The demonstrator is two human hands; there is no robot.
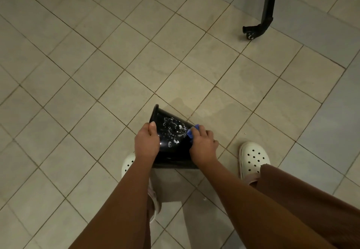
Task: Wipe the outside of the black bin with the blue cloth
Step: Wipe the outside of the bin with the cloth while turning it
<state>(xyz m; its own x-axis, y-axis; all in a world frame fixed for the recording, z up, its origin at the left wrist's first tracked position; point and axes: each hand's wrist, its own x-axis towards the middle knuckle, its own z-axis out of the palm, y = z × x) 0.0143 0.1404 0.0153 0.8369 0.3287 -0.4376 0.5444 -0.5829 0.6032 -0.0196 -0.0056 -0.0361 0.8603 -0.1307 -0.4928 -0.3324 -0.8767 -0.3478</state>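
One black bin [171,151] is tipped over the tiled floor [116,73] just ahead of the person's white shoes [253,159], its long axis running away and leftward, with white smears [173,129] on its upturned side. The left hand [147,144] curls its grip round the bin's left wall, steadying it, and the right hand [204,147] grips the one blue cloth [191,132] against the right wall. The smears lie just left of the cloth, so the nearer right hand likely strokes leftward.
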